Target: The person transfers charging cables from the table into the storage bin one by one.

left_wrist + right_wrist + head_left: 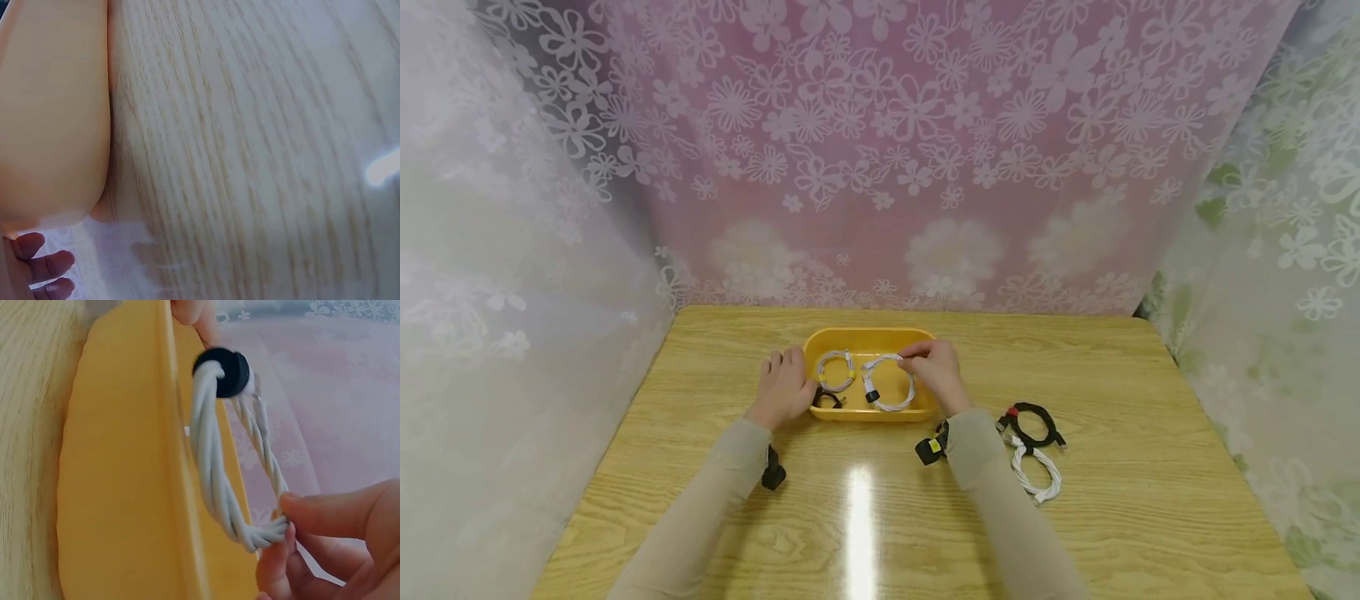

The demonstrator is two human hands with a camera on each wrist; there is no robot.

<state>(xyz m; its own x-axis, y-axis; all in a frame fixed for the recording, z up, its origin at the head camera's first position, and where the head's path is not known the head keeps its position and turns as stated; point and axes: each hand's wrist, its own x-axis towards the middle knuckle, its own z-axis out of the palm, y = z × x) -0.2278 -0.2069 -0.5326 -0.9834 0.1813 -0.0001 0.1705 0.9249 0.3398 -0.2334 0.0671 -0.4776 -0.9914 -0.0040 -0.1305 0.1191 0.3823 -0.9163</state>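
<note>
Two coiled cables, a twisted white coil (1056, 481) and a black coil (1047, 415), lie right of the smooth yellow tray (865, 415). The left hand (782, 387), fingers relaxed, touches its left end; over the tray, the right hand (936, 371) pinches a black-strapped white loop (209, 450). Inside lies a thin white ring (852, 367). Behind hangs a floral curtain (887, 167).

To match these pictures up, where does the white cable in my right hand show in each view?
Head: the white cable is below centre, over the yellow tray, pinched by the right hand.
Left wrist: not in it.
Right wrist: the white cable loops around the centre.
Shared landmark: the wooden tabletop, in all three.
</note>
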